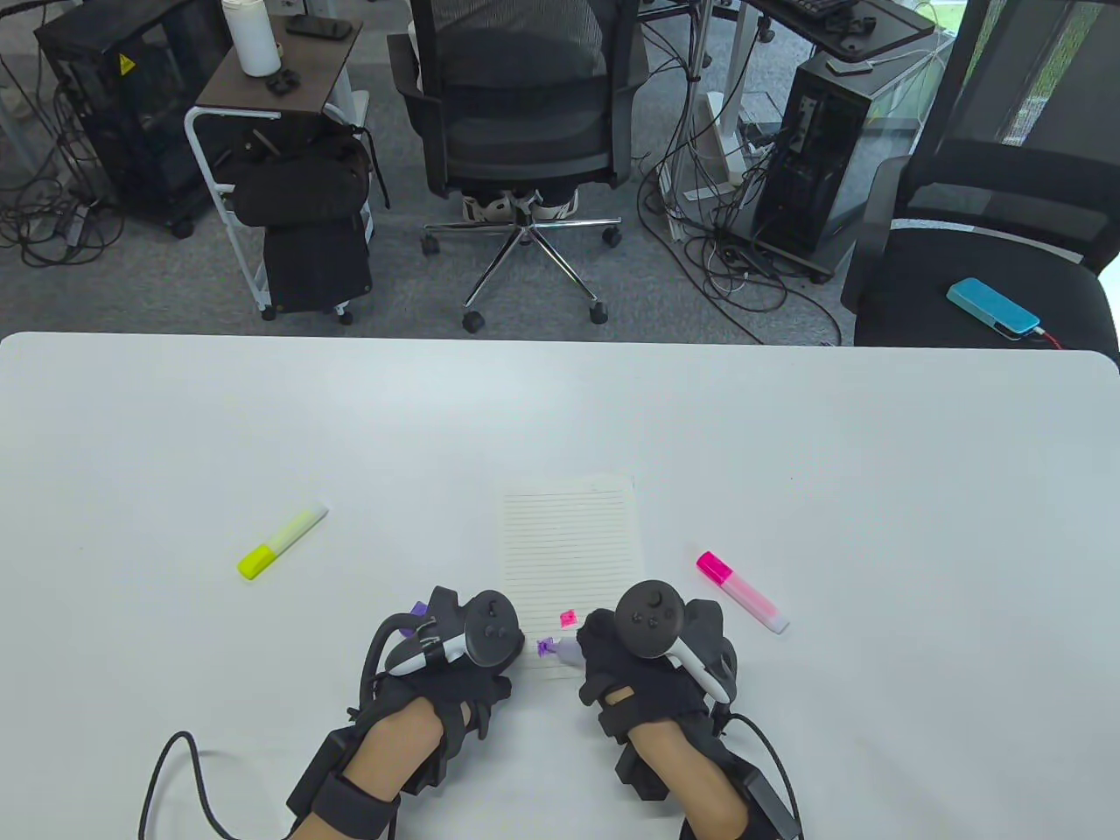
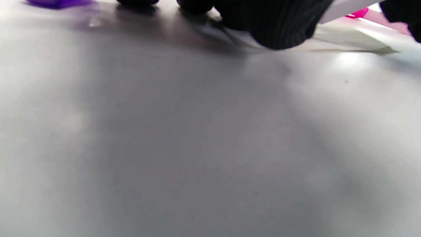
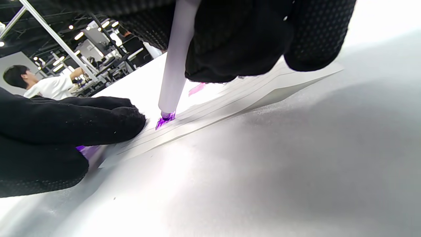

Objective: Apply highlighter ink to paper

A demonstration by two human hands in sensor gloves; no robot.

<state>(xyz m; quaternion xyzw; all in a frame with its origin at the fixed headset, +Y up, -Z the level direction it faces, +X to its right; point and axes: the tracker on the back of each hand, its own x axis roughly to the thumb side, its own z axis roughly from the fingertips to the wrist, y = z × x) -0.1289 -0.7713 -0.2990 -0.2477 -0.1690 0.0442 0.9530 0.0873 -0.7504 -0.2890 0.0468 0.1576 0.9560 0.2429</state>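
A lined paper sheet (image 1: 569,534) lies at the table's middle front. My right hand (image 1: 604,652) grips a purple highlighter (image 3: 174,65), and its purple tip (image 3: 165,119) touches the paper near the lower left corner, by a small purple mark (image 1: 547,647). A pink mark (image 1: 569,619) sits just above it. My left hand (image 1: 472,665) presses its fingers (image 3: 82,121) on the paper's lower left edge and holds a purple cap (image 1: 418,608), also seen in the left wrist view (image 2: 59,3).
A capped yellow highlighter (image 1: 282,542) lies to the left of the paper. A capped pink highlighter (image 1: 742,592) lies just right of my right hand. Office chairs and computer towers stand beyond the table's far edge (image 1: 560,337).
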